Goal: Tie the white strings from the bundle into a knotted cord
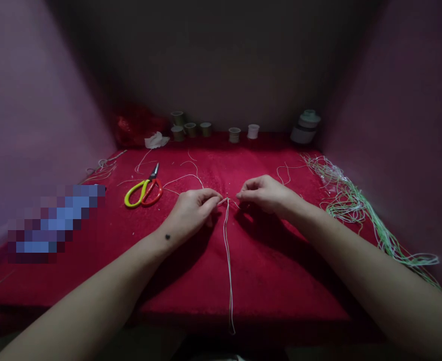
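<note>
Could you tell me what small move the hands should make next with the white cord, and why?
Probably draw the two hands apart to snug the crossing: the left hand and right hand each pinch the white cord where its strands meet, and the tails hang slack toward the table edge.

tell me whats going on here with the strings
A person pinches thin white cords between both hands, the left hand and the right hand meeting over a red cloth-covered table. The cords trail toward the near edge. Yellow-and-orange-handled scissors lie to the left, a tangle of pale green string to the right.
</note>
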Demonstrator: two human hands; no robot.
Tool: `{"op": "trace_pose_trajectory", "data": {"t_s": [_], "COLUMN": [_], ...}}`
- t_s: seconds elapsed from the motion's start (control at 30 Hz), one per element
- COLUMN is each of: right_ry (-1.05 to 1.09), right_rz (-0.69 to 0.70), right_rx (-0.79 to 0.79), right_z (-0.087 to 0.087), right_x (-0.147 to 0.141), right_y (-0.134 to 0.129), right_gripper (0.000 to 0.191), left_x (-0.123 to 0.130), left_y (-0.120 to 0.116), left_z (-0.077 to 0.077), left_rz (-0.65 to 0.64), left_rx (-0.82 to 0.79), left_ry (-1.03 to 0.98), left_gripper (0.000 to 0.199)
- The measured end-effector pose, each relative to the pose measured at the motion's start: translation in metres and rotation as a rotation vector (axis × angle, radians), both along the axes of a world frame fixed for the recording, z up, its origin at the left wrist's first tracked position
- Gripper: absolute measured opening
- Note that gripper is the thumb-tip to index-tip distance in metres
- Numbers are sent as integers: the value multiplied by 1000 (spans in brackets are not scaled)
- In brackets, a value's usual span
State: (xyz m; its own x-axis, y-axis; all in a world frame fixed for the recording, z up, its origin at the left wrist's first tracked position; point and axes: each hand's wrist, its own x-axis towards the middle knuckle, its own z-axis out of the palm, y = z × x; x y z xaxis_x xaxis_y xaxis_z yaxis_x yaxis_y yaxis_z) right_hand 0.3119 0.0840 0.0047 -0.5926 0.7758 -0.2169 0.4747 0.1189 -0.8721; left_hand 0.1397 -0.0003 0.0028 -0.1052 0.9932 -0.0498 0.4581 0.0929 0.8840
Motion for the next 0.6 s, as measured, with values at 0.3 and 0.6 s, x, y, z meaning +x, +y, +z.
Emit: {"op": "trace_pose_trajectory", "data": {"t_s": [0.3,0.6], "right_ry": [334,352], "right_rz": [-40,-68], "right_rx": [-261,-374], "right_z": [5,0], "right_x": [-4,3], "right_y": [-18,-7], "right_gripper": [13,20], "left_x": [16,5], "left_y": [0,-12], "left_z": [-7,15], "left_rz": [-454,-538], "left_rx": [-357,-532], "left_ry": [-921,-598], "left_gripper": [30,15]}}
